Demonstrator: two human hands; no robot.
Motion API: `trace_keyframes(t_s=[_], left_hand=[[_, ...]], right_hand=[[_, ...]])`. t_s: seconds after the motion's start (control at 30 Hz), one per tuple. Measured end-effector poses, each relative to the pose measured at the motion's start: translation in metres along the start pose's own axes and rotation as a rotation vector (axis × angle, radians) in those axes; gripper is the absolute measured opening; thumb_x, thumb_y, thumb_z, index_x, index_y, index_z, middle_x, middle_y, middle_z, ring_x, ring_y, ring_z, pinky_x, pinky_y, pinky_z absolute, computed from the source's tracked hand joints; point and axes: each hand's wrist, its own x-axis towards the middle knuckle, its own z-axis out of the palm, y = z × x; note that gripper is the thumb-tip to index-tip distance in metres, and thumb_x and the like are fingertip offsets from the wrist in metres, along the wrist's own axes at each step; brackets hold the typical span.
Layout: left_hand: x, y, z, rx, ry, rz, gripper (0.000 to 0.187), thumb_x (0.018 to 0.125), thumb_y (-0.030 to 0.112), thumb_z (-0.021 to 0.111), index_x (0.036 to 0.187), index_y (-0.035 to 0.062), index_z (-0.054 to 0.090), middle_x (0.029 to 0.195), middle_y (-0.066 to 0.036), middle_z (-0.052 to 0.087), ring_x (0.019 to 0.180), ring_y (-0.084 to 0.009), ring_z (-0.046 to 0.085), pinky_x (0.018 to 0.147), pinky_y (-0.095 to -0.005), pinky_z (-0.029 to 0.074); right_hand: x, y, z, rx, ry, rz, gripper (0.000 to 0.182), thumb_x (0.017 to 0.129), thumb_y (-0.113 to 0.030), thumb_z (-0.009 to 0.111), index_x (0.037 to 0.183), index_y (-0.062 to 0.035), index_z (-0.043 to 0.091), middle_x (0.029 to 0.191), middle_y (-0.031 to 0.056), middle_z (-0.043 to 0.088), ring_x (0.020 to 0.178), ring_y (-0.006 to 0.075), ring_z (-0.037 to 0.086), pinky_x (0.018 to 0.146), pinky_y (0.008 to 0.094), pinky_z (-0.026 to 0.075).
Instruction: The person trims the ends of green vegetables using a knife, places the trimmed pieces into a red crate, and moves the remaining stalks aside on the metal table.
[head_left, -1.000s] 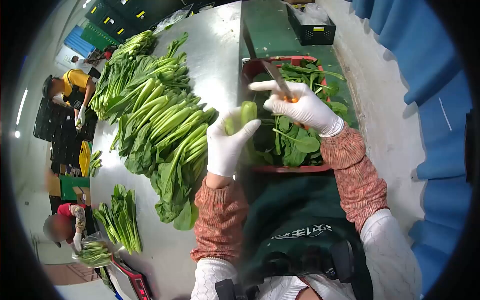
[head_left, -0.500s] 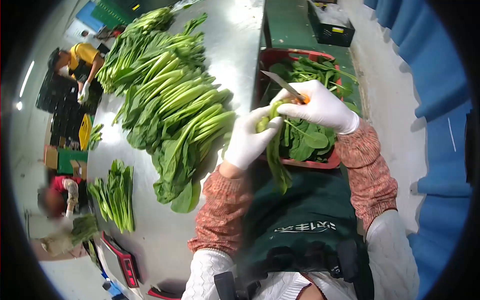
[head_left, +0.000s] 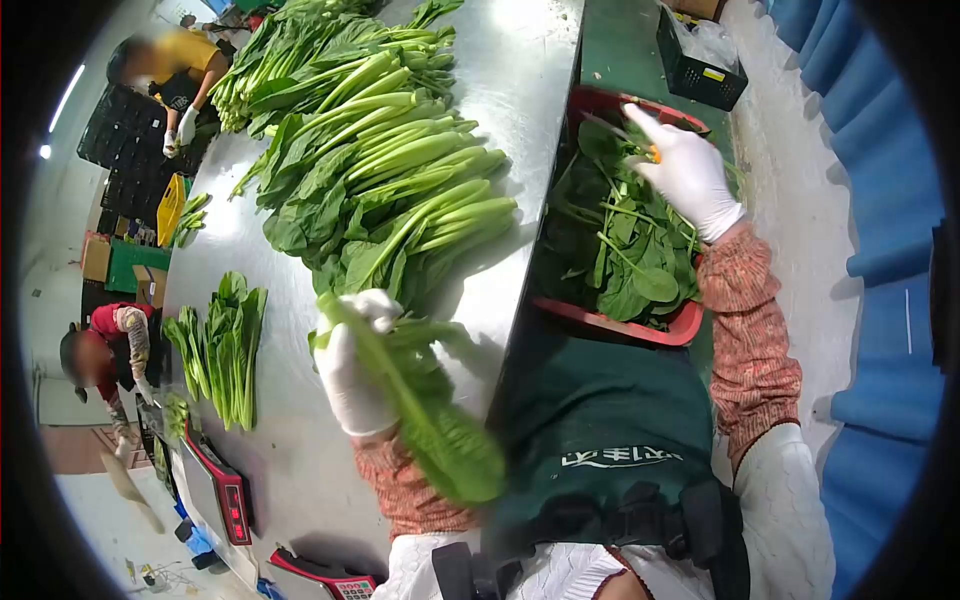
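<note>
My left hand (head_left: pixel 358 370), in a white glove, is wrapped round a leafy green stalk (head_left: pixel 425 415) over the metal table (head_left: pixel 310 480), with its leaf hanging toward my apron. My right hand (head_left: pixel 685 170), also gloved, is over the red basket (head_left: pixel 670 330) and holds a knife by its orange handle (head_left: pixel 655 154); the blade is partly blurred. Loose green leaves (head_left: pixel 640 265) fill the basket below that hand. Left of centre, a long pile of leafy greens (head_left: pixel 390 160) lies on the table, its nearest stalks just beyond my left hand.
A smaller bunch of greens (head_left: pixel 225 355) lies at the table's left. Red scales (head_left: pixel 228 495) stand near its lower left edge. Two people (head_left: pixel 185 60) work across the table. A black crate (head_left: pixel 700 70) is on the floor beyond the basket; a blue curtain (head_left: pixel 875 200) hangs at right.
My hands have moved apart. The left went left over the table with the greens, and the right moved forward over the basket with the knife. The camera view has shifted slightly.
</note>
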Motion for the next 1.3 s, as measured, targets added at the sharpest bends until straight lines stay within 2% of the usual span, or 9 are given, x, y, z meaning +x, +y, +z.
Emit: trace_keyframes(t_s=[0.17,0.3,0.5,0.67,0.8,0.9,1.0,1.17,1.3], left_hand=[[-0.019,0.031,-0.015,-0.019,0.078,-0.029,0.027,0.091,0.014,0.058,0.114,0.0037,0.051,0.087,-0.011,0.057,0.073,-0.0218,0.056,0.074,-0.0418,0.05],[-0.023,0.042,-0.028,0.091,-0.081,0.032,0.03,0.093,0.011,0.056,0.122,0.0047,0.049,0.083,-0.004,0.048,0.067,-0.0139,0.045,0.061,-0.0293,0.04],[-0.031,0.042,-0.037,0.192,0.017,0.085,0.011,0.097,0.007,0.053,0.107,0.0025,0.054,0.066,0.0,0.043,0.055,-0.012,0.04,0.052,-0.0266,0.035],[-0.028,0.037,-0.026,0.319,0.091,0.063,0.008,0.095,0.005,0.058,0.102,0.0019,0.058,0.063,0.001,0.044,0.053,-0.0097,0.041,0.051,-0.0257,0.035],[-0.033,0.047,-0.02,0.37,0.133,0.087,0.008,0.095,0.005,0.058,0.102,0.0012,0.058,0.064,0.001,0.045,0.054,-0.0092,0.04,0.052,-0.0243,0.035],[-0.034,0.047,-0.018,0.38,0.126,0.106,0.008,0.095,0.005,0.058,0.102,0.0011,0.058,0.065,0.001,0.045,0.054,-0.0094,0.04,0.052,-0.0238,0.036],[-0.031,0.041,-0.006,0.387,0.117,0.103,0.007,0.094,0.005,0.059,0.1,0.0004,0.058,0.065,0.001,0.046,0.055,-0.0089,0.04,0.053,-0.0237,0.035],[-0.031,0.045,0.013,0.494,0.139,0.143,0.008,0.093,0.006,0.061,0.099,-0.0001,0.06,0.066,0.001,0.049,0.054,-0.0084,0.041,0.053,-0.0232,0.036],[-0.034,0.049,0.001,0.492,0.153,0.161,0.009,0.093,0.005,0.061,0.1,-0.0006,0.06,0.066,0.001,0.049,0.054,-0.0081,0.041,0.052,-0.0228,0.035]], right_hand=[[0.031,-0.077,0.057,0.345,-0.121,-0.054,0.027,0.087,-0.022,0.062,0.112,-0.0144,0.07,0.096,0.0142,0.07,0.085,0.034,0.068,0.073,0.0388,0.054],[0.066,-0.125,0.13,0.442,-0.031,-0.164,0.018,0.084,-0.019,0.066,0.099,-0.0109,0.069,0.091,0.0145,0.067,0.086,0.0364,0.065,0.076,0.042,0.052],[0.072,-0.125,0.143,0.449,-0.1,-0.195,0.015,0.08,-0.011,0.07,0.092,-0.0038,0.065,0.091,0.0178,0.066,0.085,0.0335,0.065,0.077,0.0395,0.052],[0.05,-0.103,0.081,1.168,-0.214,0.042,0.022,0.083,-0.019,0.072,0.095,-0.0012,0.067,0.083,0.0016,0.065,0.071,0.0075,0.057,0.064,0.0247,0.049],[0.037,-0.027,0.045,1.087,-0.214,0.364,0.012,0.087,-0.015,0.07,0.092,-0.0037,0.068,0.08,-0.0023,0.061,0.065,0.0025,0.05,0.055,0.0194,0.041],[0.025,0.027,0.068,0.054,0.185,0.162,0.019,0.085,-0.019,0.068,0.101,-0.0078,0.069,0.089,0.0095,0.07,0.078,0.0251,0.068,0.07,0.0359,0.053],[0.018,-0.021,0.073,0.495,0.038,0.074,0.02,0.084,-0.02,0.064,0.1,-0.0105,0.072,0.094,0.0144,0.07,0.089,0.0337,0.067,0.079,0.0393,0.054],[0.038,-0.092,0.109,0.49,-0.395,0.085,0.036,0.087,-0.037,0.064,0.1,-0.0041,0.07,0.09,0.0183,0.07,0.086,0.0338,0.068,0.079,0.0384,0.053],[0.05,-0.1,0.128,0.489,-0.33,-0.071,0.033,0.085,-0.034,0.067,0.094,-0.0026,0.068,0.09,0.0187,0.068,0.088,0.0342,0.067,0.082,0.04,0.052]])
